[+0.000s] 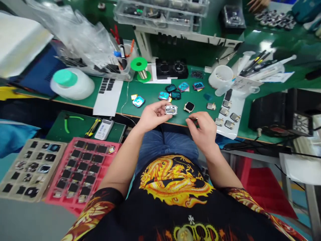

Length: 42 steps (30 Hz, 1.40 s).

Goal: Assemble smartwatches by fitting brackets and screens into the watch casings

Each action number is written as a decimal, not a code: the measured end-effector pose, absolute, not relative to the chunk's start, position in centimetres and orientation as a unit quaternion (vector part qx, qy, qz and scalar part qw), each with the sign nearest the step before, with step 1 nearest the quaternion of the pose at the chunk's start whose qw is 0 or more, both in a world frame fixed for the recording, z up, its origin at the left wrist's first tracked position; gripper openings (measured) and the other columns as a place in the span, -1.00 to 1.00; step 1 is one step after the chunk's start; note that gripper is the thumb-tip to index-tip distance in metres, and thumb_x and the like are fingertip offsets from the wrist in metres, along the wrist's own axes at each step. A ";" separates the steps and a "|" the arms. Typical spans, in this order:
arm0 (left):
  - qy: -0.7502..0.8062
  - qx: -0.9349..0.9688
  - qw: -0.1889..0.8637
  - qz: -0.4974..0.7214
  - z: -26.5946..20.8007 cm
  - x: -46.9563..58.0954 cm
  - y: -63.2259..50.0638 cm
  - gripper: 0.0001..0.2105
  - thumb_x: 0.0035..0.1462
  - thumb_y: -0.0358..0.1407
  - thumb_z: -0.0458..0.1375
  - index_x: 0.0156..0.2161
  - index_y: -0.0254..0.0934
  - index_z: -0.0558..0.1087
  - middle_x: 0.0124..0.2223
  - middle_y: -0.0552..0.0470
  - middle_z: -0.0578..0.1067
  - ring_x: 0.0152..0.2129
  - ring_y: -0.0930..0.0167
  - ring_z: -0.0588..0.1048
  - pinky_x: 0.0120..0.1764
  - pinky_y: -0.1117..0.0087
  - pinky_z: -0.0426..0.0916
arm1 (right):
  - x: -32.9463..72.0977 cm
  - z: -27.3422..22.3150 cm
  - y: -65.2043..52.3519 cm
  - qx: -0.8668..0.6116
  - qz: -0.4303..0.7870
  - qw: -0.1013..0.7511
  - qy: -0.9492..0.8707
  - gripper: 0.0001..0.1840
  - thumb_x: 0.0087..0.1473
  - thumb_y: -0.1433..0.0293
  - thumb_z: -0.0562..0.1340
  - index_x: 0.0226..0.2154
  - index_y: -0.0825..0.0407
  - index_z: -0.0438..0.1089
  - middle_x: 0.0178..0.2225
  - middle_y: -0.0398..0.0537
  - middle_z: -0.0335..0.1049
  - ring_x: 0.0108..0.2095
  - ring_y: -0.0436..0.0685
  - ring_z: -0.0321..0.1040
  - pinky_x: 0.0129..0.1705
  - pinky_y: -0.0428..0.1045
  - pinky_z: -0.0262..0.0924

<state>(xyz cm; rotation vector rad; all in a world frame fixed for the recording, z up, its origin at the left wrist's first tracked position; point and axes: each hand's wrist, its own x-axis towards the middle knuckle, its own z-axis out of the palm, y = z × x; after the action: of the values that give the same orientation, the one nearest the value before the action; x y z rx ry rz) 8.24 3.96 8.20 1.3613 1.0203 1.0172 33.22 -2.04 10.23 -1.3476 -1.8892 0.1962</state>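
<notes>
- At the near edge of the green desk (135,112), the person's left hand (153,115) pinches a silver watch case (171,109) between thumb and fingers, open side up, pale interior showing.
- Right hand (203,129), to the right and slightly nearer the body: thumb and forefinger pressed together on a small dark piece (193,118); too small to identify.
- Between the hands, a little farther back: a watch (189,106) with a dark screen, lying on the desk, touched by neither hand.
- Just beyond the watch case: a loose group of blue-faced pieces (164,95); another blue piece (138,101) lies apart, to the left.
- Right of the watch: one small metal part (211,106) on bare desk; more metal parts (235,116) on a white sheet (238,103).
- Behind the group: a black double holder (172,68), a green spool (139,65) of wire, a white cup (220,77).
- Left side: a white jar (72,85) with a teal lid (65,77); lower down, a pink tray (102,172) of dark rectangular parts beside a beige tray (52,165) of mixed parts.
- Far upper right: another person's hand (258,4), near a pile of shiny pieces (276,20).
</notes>
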 end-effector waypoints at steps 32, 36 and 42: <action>0.477 0.592 0.524 0.385 7.8 7.4 3.4 -0.50 0.08 -0.06 0.59 0.14 0.06 0.70 -0.07 0.10 0.77 -0.23 0.27 0.71 -0.11 0.21 0.71 | 29.5 4.2 1.5 -0.460 0.152 0.517 -0.706 -0.71 0.53 0.06 0.18 -0.06 -0.17 0.52 -0.08 0.02 0.74 -0.08 0.25 0.72 0.06 0.25 0.64; 0.487 0.590 0.517 0.385 8.1 7.7 3.0 -0.54 0.04 -0.02 0.60 0.07 0.30 0.71 -0.11 0.30 0.76 -0.24 0.28 0.68 0.00 0.06 0.71 | 29.3 3.9 1.5 -0.452 0.164 0.528 -0.699 -0.71 0.53 0.09 0.21 -0.08 -0.10 0.52 -0.08 0.05 0.75 -0.08 0.21 0.72 0.07 0.20 0.64; 0.503 0.588 0.499 0.391 7.3 7.2 3.2 -0.45 -0.07 -0.07 0.62 0.10 0.19 0.73 -0.11 0.22 0.76 -0.26 0.29 0.67 0.01 0.10 0.72 | 29.3 3.8 1.6 -0.466 0.136 0.481 -0.730 -0.89 0.47 0.31 0.32 -0.03 -0.02 0.52 -0.07 0.07 0.74 -0.03 0.17 0.71 0.13 0.11 0.61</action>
<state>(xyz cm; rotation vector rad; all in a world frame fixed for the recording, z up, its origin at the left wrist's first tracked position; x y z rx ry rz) 7.17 3.23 7.31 1.4216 1.2161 0.9462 29.32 1.59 3.81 -1.1374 -1.7803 0.3316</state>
